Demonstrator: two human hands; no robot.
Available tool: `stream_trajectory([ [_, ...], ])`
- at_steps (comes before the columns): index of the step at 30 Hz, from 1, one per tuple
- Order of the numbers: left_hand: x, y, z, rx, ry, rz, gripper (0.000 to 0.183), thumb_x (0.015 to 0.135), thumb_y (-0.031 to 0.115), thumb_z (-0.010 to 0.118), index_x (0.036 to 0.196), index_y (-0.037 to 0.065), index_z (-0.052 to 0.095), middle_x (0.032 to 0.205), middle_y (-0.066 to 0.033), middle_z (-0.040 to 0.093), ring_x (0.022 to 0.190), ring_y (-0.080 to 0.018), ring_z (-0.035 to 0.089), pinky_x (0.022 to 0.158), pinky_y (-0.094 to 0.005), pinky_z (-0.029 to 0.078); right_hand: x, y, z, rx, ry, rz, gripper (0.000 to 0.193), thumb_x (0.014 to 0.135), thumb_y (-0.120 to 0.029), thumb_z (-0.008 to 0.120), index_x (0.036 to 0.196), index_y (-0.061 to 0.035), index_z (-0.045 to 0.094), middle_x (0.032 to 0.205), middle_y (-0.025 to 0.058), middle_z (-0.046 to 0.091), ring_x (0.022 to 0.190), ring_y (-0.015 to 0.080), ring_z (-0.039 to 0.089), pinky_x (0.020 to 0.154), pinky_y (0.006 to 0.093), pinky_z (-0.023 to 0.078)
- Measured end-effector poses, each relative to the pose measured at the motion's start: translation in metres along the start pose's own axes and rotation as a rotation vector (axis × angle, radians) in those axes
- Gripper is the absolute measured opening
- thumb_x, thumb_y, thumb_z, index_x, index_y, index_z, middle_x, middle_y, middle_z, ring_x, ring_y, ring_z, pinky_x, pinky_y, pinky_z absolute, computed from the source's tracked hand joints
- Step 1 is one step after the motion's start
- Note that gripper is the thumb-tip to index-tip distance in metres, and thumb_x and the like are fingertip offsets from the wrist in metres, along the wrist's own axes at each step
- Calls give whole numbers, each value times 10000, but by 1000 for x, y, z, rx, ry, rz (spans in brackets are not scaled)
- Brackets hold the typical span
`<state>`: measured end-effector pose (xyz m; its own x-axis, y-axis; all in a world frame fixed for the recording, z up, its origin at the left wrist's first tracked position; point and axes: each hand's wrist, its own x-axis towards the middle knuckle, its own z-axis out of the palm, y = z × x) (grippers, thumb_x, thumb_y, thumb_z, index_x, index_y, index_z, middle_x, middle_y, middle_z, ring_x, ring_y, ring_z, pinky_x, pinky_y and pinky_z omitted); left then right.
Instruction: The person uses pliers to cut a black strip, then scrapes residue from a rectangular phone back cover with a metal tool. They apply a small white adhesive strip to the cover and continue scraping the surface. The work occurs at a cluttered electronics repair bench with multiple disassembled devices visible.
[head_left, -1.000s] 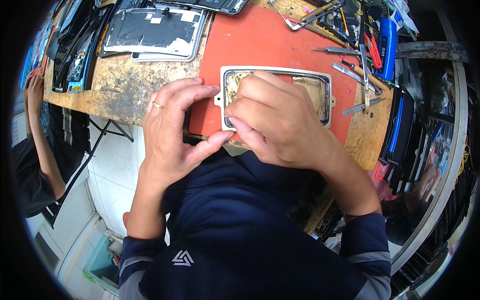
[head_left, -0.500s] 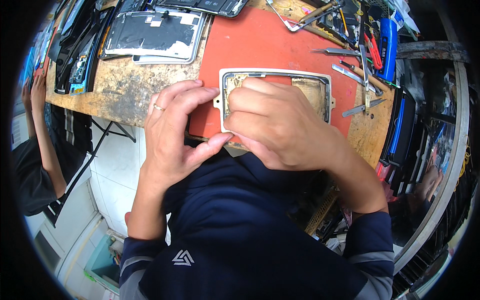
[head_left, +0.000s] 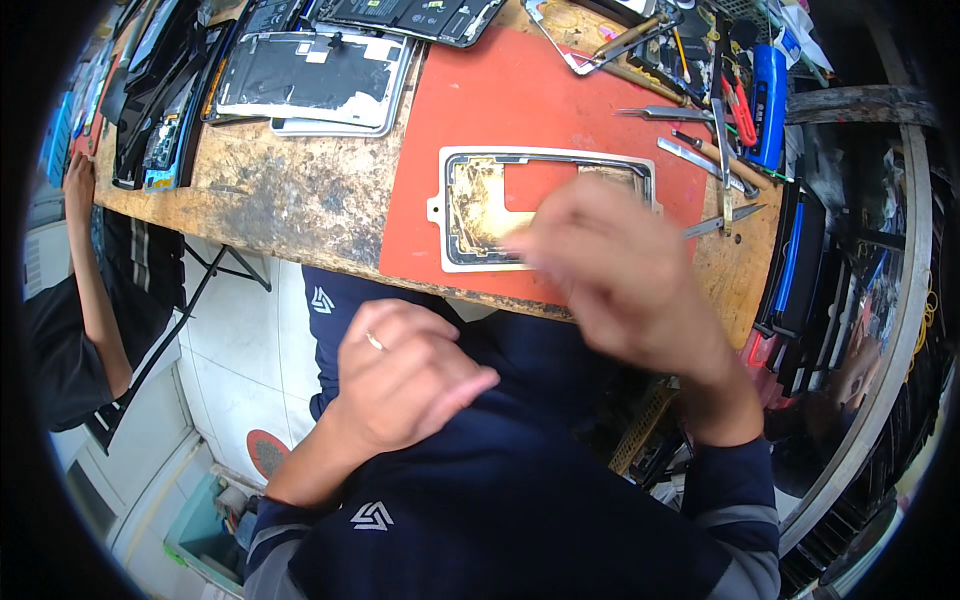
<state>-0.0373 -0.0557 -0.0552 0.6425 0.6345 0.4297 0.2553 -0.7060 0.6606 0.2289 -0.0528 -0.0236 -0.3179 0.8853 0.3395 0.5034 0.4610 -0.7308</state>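
Note:
A whitish rectangular metal frame point(head_left: 470, 205) with yellowed glue residue lies flat on a red mat point(head_left: 500, 100). My right hand point(head_left: 620, 270) hovers blurred over the frame's near right corner, fingers curled; I cannot make out anything in it. My left hand point(head_left: 405, 375), a ring on one finger, is off the bench and down by my dark blue shirt, its fingers loosely closed around nothing visible. The frame's right part is hidden behind my right hand.
The mat lies on a worn wooden bench point(head_left: 290, 190). Opened device panels point(head_left: 310, 80) sit at the back left. Tweezers point(head_left: 665, 113), blades and a blue tool point(head_left: 770, 90) crowd the right side. Another person's arm point(head_left: 85, 260) rests at the bench's left end.
Both hands have come off the frame. My left hand dropped back to my lap, and my right hand lifted and shifted right, uncovering most of the frame.

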Motion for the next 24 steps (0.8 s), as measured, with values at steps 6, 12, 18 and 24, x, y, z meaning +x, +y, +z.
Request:
stream_trajectory([
  [6, 13, -2, -8, -41, 42, -113, 222, 879, 213, 926, 887, 72, 755, 834, -50, 736, 885, -285, 724, 738, -394, 538, -10, -36, 9, 104, -175, 44, 255, 885, 48, 801, 1134, -1, 771, 989, 115, 706, 888, 319, 699, 770, 401, 561],
  [12, 20, -9, -20, 309, -8, -75, 551, 1078, 614, 621, 1064, 103, 827, 1060, -83, 739, 1076, -324, 696, 922, -464, 467, -3, 19, -29, -311, 84, 165, 92, 1040, -38, 681, 1122, 2, 695, 1118, 174, 733, 1024, 385, 691, 923, 456, 532],
  [18, 26, -16, -8, 678, -126, -84, 703, 1085, 703, 531, 1458, 154, 762, 1313, -136, 641, 1218, -354, 594, 1075, -505, 433, -14, 23, -20, -469, 128, 182, 112, 1052, -29, 653, 1162, -14, 665, 1139, 167, 729, 1050, 398, 656, 936, 497, 479],
  [24, 29, -37, -2, 416, 34, -226, 720, 996, 548, 766, 1506, 47, 685, 1446, -149, 602, 1336, -364, 561, 1109, -506, 425, -51, -1, -6, -567, 242, 337, 125, 1030, -17, 679, 1154, -14, 660, 1185, 166, 744, 1051, 380, 669, 928, 478, 473],
])
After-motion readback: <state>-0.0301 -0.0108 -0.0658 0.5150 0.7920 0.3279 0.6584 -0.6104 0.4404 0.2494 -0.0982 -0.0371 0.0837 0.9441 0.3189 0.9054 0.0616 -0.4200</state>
